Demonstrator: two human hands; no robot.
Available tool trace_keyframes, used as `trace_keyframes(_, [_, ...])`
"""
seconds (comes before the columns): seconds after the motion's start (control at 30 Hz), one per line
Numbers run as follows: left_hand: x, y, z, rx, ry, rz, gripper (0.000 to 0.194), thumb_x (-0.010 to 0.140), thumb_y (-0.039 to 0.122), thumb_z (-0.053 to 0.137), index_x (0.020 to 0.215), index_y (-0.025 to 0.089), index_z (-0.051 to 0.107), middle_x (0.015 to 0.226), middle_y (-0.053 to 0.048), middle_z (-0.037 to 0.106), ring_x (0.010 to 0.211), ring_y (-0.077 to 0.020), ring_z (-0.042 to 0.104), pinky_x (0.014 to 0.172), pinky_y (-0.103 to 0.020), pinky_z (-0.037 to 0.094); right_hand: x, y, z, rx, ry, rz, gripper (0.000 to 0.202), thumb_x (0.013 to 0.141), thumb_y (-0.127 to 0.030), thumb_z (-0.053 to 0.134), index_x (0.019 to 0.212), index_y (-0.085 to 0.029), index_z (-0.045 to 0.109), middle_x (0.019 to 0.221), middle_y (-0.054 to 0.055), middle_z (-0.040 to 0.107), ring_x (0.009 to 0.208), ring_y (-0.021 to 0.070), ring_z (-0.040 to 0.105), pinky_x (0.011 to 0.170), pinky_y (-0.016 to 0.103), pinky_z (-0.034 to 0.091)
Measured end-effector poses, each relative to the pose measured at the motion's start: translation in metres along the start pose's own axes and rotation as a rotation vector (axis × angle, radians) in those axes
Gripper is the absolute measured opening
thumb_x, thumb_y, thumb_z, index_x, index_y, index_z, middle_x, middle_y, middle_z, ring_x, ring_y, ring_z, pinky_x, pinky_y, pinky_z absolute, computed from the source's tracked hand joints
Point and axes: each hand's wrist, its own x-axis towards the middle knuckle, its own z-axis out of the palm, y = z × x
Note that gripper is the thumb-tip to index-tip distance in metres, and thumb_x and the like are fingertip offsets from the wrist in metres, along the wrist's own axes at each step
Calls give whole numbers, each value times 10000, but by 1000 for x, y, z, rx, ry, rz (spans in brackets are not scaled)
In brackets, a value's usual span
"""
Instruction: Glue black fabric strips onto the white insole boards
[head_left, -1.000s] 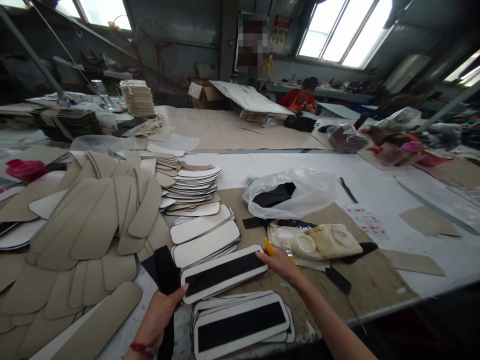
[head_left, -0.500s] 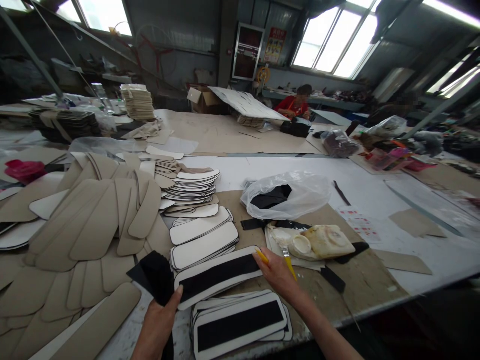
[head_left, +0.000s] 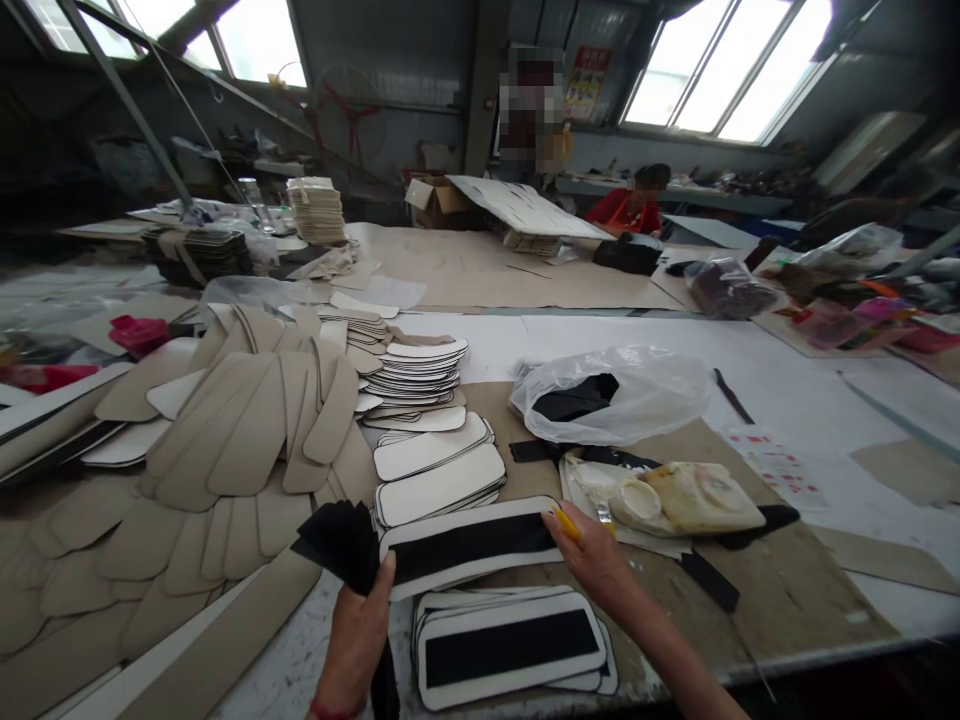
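My left hand (head_left: 358, 625) is closed round a bunch of black fabric strips (head_left: 346, 545), one end hanging below it. Its thumb rests at the left end of a white, round-cornered panel (head_left: 457, 578). Along this panel lies a black fabric strip (head_left: 474, 545). At its right end, the fingers of my right hand (head_left: 596, 555) are pinched together on the strip. A small yellow thing (head_left: 568, 522) shows at those fingers; its kind is unclear. Just below is a stack of white panels (head_left: 439, 690), the top one bearing a black strip (head_left: 510, 645).
Plain white panels (head_left: 442, 490) are stacked behind my hands; beige pieces (head_left: 247, 430) spread left. A stained plastic jug (head_left: 709, 497) lies right, beside a brush (head_left: 605, 515). Behind it is a clear bag (head_left: 660, 390) with black fabric. A person in red (head_left: 622, 208) sits farther back.
The view has swung left, so everything appears farther right. Both hands keep their places at the panel's ends, and the right fingers remain at the strip's end.
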Motion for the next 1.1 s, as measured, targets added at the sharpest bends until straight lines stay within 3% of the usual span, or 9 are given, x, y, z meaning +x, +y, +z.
trace_keyframes(0.3, [-1,8,0,-72,37,-25,534,737,427,542,1199,168,476,1327,-48,434,1272,-204,281,1079,-319,150,-1,-2,-2,42,-1,36,302,864,-439,315,645,-240,378,548,-12,483,510,151,454,526,275,336])
trace_keyframes(0.47, [-3,9,2,-133,59,60,534,733,405,558,1210,181,465,1319,-26,446,1282,-194,257,1083,-303,133,1,-3,-10,220,-64,104,307,850,-442,326,639,-232,398,539,-21,466,475,135,437,494,271,359])
trace_keyframes(0.67, [-6,14,0,-280,-73,-111,498,725,414,569,1144,149,526,1120,-75,614,1143,-235,470,1009,-364,331,0,5,-16,444,-167,256,352,812,-512,371,617,-222,415,463,-38,421,414,128,424,420,262,355])
trace_keyframes(0.87, [-7,18,1,-442,-143,-234,508,738,405,561,1198,214,465,1158,-44,593,1127,-205,487,967,-342,392,0,10,-16,521,-213,321,382,788,-555,396,624,-213,435,505,-29,438,428,125,442,411,256,370])
trace_keyframes(0.97, [-7,17,2,-392,-144,-210,508,736,429,552,1193,224,470,1189,-33,571,1126,-215,487,965,-346,392,-1,10,-16,496,-198,306,380,801,-549,374,624,-218,429,503,-30,431,438,127,438,430,260,372])
trace_keyframes(1.1, [-5,11,2,-231,-53,-102,555,732,462,542,1216,209,446,1275,-43,494,1203,-210,401,1033,-323,290,-1,7,-17,381,-142,202,362,825,-516,343,615,-230,409,473,-34,414,452,142,434,475,275,374])
